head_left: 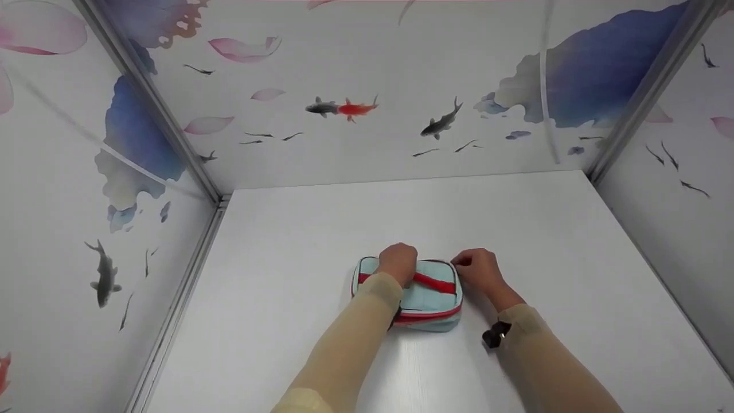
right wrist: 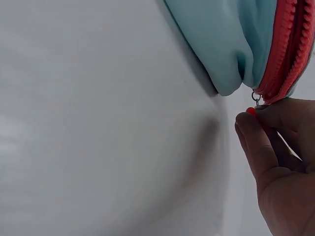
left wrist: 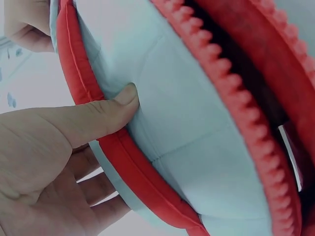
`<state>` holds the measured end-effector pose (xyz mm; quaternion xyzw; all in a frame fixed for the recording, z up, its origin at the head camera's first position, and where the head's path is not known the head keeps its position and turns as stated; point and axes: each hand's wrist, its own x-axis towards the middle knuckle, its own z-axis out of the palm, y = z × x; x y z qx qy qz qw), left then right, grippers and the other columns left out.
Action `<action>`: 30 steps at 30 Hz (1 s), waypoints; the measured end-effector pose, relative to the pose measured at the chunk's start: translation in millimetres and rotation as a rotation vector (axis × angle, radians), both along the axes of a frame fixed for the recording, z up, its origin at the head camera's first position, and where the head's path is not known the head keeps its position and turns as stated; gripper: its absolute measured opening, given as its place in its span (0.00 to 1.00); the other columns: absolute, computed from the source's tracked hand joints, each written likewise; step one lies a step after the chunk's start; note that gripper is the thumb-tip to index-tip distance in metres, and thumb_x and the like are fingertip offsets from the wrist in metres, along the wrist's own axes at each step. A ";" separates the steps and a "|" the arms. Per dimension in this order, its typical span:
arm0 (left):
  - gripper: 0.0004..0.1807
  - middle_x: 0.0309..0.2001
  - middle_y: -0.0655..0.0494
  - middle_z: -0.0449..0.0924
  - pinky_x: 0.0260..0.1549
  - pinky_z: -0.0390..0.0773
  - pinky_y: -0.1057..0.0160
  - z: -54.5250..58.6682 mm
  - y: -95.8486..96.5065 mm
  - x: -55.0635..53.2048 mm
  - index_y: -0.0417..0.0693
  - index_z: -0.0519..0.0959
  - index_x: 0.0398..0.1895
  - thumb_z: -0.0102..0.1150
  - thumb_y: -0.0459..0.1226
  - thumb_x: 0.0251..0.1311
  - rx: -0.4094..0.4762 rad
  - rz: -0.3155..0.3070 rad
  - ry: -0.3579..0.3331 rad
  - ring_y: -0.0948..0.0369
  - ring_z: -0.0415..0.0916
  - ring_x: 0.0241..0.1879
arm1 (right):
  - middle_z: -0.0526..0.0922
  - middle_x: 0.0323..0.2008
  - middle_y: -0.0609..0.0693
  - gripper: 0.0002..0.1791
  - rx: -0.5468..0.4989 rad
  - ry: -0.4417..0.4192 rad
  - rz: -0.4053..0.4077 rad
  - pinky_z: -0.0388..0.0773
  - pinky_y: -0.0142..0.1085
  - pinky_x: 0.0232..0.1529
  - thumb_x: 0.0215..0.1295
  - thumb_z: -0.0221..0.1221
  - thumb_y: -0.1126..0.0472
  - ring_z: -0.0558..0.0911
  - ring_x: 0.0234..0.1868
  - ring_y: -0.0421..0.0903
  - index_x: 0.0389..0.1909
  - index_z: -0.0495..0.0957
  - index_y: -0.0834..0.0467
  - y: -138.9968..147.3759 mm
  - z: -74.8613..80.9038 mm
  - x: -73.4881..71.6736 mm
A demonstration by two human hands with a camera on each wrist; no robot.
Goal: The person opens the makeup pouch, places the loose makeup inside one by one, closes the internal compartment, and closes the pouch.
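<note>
One broad white table bears a pale-blue quilted fabric bag mid-surface, its chunky red-toothed zip gaping; the left hand grips it near twelve o'clock, thumb over the red fabric strap, likely for steadiness, while the right hand pinches the small red zip pull at two o'clock, with room beyond the bag's rounded edge towards three o'clock

The sleeved left forearm slants forward to the right and the sleeved right forearm slants forward to the left. The left hand grips with its thumb set opposite its fingers; the right hand, near the left, pinches with its fingertips.
</note>
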<state>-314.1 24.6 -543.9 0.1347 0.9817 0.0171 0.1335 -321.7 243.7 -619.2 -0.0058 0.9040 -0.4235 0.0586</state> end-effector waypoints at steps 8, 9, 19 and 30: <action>0.15 0.52 0.50 0.88 0.57 0.85 0.54 3.9 -3.3 -1.1 0.45 0.86 0.55 0.71 0.36 0.67 0.006 0.019 -0.035 0.58 0.83 0.50 | 0.89 0.46 0.56 0.10 0.003 0.001 -0.008 0.85 0.45 0.50 0.72 0.62 0.64 0.82 0.48 0.54 0.47 0.90 0.58 0.7 2.6 3.5; 0.15 0.52 0.50 0.88 0.58 0.85 0.54 4.2 -3.8 -0.7 0.45 0.86 0.55 0.71 0.36 0.67 0.012 0.019 -0.035 0.57 0.83 0.50 | 0.89 0.46 0.56 0.10 0.002 0.006 -0.009 0.85 0.46 0.51 0.72 0.62 0.64 0.82 0.48 0.54 0.47 0.90 0.58 1.0 2.3 4.0; 0.12 0.52 0.50 0.89 0.58 0.85 0.54 4.1 -4.3 2.4 0.45 0.87 0.54 0.65 0.35 0.72 0.035 0.024 -0.041 0.56 0.84 0.53 | 0.90 0.44 0.55 0.09 0.035 0.066 -0.005 0.85 0.48 0.51 0.71 0.62 0.65 0.83 0.47 0.54 0.45 0.90 0.59 3.6 -2.2 9.3; 0.12 0.54 0.50 0.88 0.60 0.84 0.54 5.0 -3.8 1.8 0.45 0.86 0.57 0.60 0.35 0.75 0.042 0.029 -0.051 0.56 0.83 0.55 | 0.90 0.43 0.56 0.09 0.021 0.085 -0.008 0.85 0.48 0.50 0.70 0.63 0.66 0.83 0.45 0.54 0.45 0.90 0.60 3.9 1.0 13.0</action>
